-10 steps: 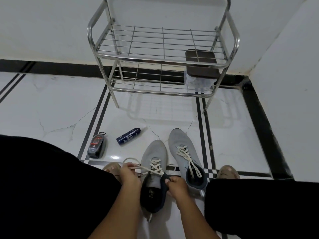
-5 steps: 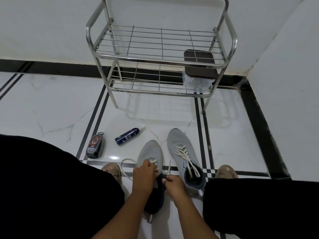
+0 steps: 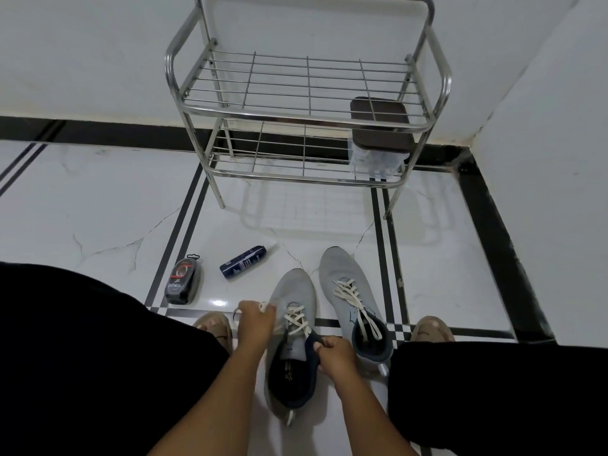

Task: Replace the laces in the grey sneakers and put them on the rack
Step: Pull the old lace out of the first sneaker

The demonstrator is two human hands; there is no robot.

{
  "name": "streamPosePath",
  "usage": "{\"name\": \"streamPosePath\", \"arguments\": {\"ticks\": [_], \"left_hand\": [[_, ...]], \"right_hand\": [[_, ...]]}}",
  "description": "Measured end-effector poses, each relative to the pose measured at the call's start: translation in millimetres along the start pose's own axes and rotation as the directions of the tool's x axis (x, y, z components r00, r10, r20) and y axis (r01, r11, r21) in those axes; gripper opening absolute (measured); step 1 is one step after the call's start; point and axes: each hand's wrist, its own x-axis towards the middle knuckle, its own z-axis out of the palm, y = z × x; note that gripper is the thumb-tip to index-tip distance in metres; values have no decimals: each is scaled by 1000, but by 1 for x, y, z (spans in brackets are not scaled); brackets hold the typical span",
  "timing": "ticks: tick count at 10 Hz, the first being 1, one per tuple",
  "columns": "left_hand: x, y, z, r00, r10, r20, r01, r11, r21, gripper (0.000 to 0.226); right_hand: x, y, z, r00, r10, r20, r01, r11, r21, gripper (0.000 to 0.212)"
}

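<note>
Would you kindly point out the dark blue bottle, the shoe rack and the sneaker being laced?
dark blue bottle [image 3: 242, 266], head view, middle of its body.
shoe rack [image 3: 184, 108], head view, front left corner of its top rail.
sneaker being laced [image 3: 292, 286], head view, grey toe.

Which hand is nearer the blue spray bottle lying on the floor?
Left. The left hand grips lace just below the blue spray bottle; the right hand is farther, at the sneaker tongue.
</note>
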Motion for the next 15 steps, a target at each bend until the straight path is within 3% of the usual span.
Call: {"name": "streamPosePath", "arguments": {"ticks": [1, 2, 3, 4, 5, 6, 7, 8, 9, 10, 11, 12, 13, 14, 15], "left_hand": [[-4, -6, 9, 997, -14, -82, 19, 998, 56, 38], [3, 2, -5, 957, 3, -289, 77, 961, 267, 63], [-5, -3, -16, 904, 392, -172, -143, 655, 742, 57], [-20, -14, -13, 902, 394, 176, -328, 362, 872, 20], [-22, -29, -16, 922, 226, 314, -364, 234, 901, 21], [-18, -28, -22, 917, 260, 302, -376, 313, 872, 9], [-10, -24, -26, 931, 244, 271, -348, 371, 861, 14], [-6, -25, -32, 960, 210, 187, -262, 427, 865, 21], [-5, -28, -33, 967, 175, 185, -245, 435, 866, 20], [-4, -28, -29, 964, 167, 206, -259, 425, 868, 18], [-6, -26, -28, 965, 162, 207, -258, 428, 866, 17], [-7, -25, -29, 965, 160, 206, -256, 428, 867, 17], [-5, -26, -29, 969, 145, 200, -244, 440, 864, 15], [-5, -27, -29, 969, 142, 202, -245, 441, 864, 15], [-6, -28, -28, 966, 145, 215, -257, 421, 870, 17]], "right_hand": [[-3, -6, -3, 1000, 15, 19, -15, 1000, 5, 25], [-3, -14, -7, 997, 36, 68, -33, 999, -41, 21], [-5, -25, -11, 994, -15, 108, 38, 976, -215, 15], [-11, -38, -9, 975, -217, 34, 219, 947, -235, 9], [-7, -47, -2, 900, -436, -10, 392, 817, -423, 18], [-8, -47, 11, 834, -534, 142, 485, 584, -651, 24], [-11, -39, 20, 804, -544, 240, 541, 501, -675, 22], [-16, -44, 3, 925, -364, -106, 334, 914, -230, 40], [-4, -49, -10, 983, -118, -139, 122, 992, 19, 26], [-7, -54, -2, 918, -396, 29, 355, 784, -509, 15], [-23, -56, 14, 858, -467, 215, 463, 521, -717, 21], [-27, -52, 20, 895, -426, 132, 402, 643, -652, 17], [-26, -66, 0, 995, 45, -93, 12, 843, 538, 20], [-13, -69, -23, 994, 103, -24, -23, 429, 903, 27], [-6, -72, -12, 964, -252, -86, 244, 965, -95, 23]]}}
